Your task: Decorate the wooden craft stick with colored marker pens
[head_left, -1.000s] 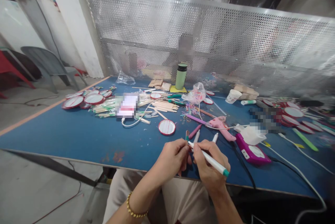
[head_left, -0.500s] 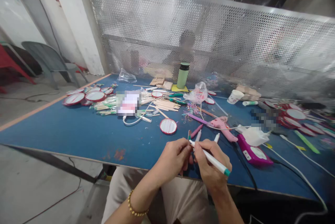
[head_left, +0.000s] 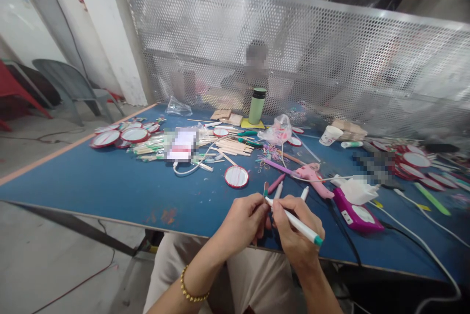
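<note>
My right hand (head_left: 301, 228) grips a white marker with a green end (head_left: 303, 226), its tip pointing at my left hand. Closed fingers of my left hand (head_left: 246, 218) pinch a thin wooden stick (head_left: 266, 188), whose upper end shows green and reddish colour; the rest of it is hidden by the fingers. The marker's tip is at or very near the stick; contact cannot be made out. Just beyond the hands lie a dark pink marker (head_left: 276, 184) and white markers (head_left: 304, 192). A round red-rimmed disc (head_left: 236, 176) lies ahead of my left hand.
A pink glue gun (head_left: 312, 177) and a magenta box (head_left: 356, 213) with cables lie at right. Further back are wooden sticks (head_left: 235, 146), a charging phone (head_left: 181, 145), a green bottle (head_left: 257, 106) and a paper cup (head_left: 330, 135). Red-rimmed discs (head_left: 134, 134) pile up left. Perforated metal screens the back.
Both hands stay almost where they were, still holding the marker and the stick. The view has shifted very slightly.
</note>
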Available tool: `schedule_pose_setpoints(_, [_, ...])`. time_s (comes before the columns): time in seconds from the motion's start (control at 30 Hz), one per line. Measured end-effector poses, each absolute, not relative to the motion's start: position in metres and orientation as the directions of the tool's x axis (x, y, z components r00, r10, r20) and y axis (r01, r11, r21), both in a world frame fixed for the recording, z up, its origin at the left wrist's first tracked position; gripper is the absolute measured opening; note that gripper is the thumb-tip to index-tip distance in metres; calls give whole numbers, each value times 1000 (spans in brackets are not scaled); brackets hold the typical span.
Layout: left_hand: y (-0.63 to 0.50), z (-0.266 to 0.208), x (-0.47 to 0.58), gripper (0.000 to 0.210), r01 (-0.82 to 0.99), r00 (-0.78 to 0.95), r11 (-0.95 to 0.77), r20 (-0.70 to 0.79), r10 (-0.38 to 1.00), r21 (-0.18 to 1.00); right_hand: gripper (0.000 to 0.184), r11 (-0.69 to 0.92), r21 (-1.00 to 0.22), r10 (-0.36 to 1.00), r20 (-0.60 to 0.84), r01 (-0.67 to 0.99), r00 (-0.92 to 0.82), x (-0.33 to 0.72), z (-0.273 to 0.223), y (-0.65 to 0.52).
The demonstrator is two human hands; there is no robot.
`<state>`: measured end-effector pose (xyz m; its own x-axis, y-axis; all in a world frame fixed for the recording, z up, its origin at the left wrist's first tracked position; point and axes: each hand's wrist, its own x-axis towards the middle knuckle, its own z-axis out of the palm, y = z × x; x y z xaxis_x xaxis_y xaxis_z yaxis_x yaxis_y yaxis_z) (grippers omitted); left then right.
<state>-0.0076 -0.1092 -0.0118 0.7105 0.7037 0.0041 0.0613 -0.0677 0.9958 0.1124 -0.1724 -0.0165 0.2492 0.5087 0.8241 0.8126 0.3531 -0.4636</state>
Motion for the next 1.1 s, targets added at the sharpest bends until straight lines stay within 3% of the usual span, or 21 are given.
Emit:
schedule_pose_setpoints(0.2, [-109, -11, -8, 34, 61, 720, -37, -18, 694, 997, 16, 342, -528, 519, 796, 777, 312, 111, -16, -175])
schedule_pose_setpoints(0.73, [-110, -10, -8, 33, 73, 710, -45, -20, 704, 996, 15, 359, -446, 492, 837, 820, 240, 112, -18, -171])
schedule_pose_setpoints(1.1, [-110, -10, -8, 36, 64, 714, -50, -10, 700, 997, 18, 330, -496, 511, 809, 803, 290, 110, -14, -173])
